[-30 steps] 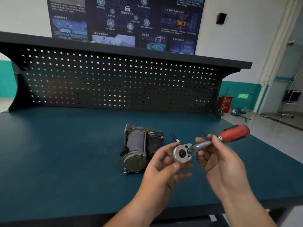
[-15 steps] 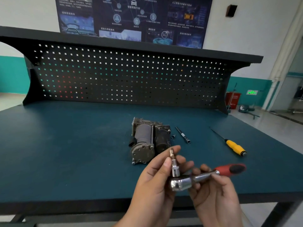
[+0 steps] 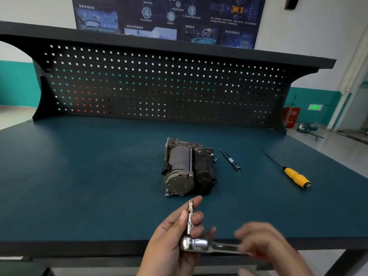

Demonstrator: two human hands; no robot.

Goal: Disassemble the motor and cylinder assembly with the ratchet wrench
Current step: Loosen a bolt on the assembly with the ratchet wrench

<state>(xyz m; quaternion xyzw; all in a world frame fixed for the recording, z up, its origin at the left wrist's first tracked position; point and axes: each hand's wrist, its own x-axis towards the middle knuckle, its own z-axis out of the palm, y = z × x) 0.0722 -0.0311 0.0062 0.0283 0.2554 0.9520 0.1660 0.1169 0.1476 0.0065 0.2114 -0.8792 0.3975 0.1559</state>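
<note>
while the left hand (image 3: 171, 248) pinches the chrome ratchet wrench (image 3: 196, 244) by its head & upright bit, the right hand (image 3: 266, 244) over the shaft is blurred, grip can't tell. grey metal motor and cylinder assembly (image 3: 187, 168) lies on teal table (image 3: 79, 176), 12 o'clock of hands; slim black extension bar (image 3: 230, 159) & yellow-handled screwdriver (image 3: 294, 176) at its 3 o'clock.

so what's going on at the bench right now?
A person is setting up a chrome ratchet wrench above the near edge of the dark teal bench top. The left hand pinches the silver bit standing up from the wrench head. The right hand is at the handle, too blurred to read its grip. The grey motor and cylinder assembly lies untouched, with a black extension bar and a yellow-handled screwdriver to its right.
</note>
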